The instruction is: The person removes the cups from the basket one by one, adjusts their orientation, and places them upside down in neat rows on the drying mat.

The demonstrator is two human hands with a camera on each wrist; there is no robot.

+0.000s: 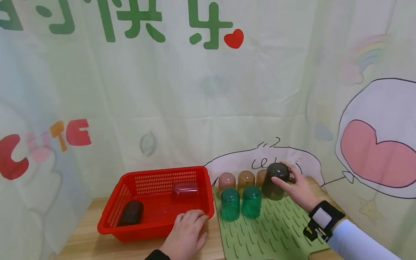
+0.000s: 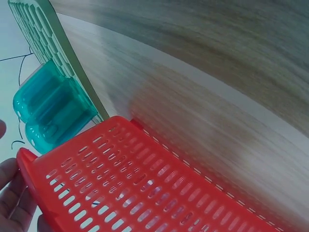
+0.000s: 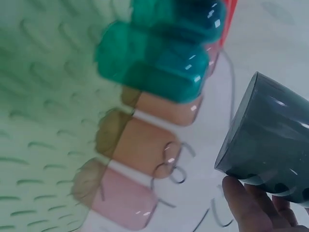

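Observation:
My right hand [image 1: 294,186] grips a dark grey translucent cup [image 1: 277,177], held bottom-up and tilted over the back of a green draining mat [image 1: 266,242]. In the right wrist view, its fingertips press the cup's side near the rim. My left hand [image 1: 187,236] rests on the near right part of the red plastic basket's rim [image 1: 164,226], fingers laid over the edge and thumb outside. Two green cups [image 1: 230,205] stand upside down on the mat. Behind them is a row with a pink cup [image 1: 227,181] and amber cups [image 1: 246,179], partly hidden.
Inside the basket lie a dark cup [image 1: 131,212] at the left and a clear pinkish cup [image 1: 185,189] at the back right. Basket and mat stand side by side on a wooden table [image 1: 82,251]. A printed curtain [image 1: 176,88] hangs close behind.

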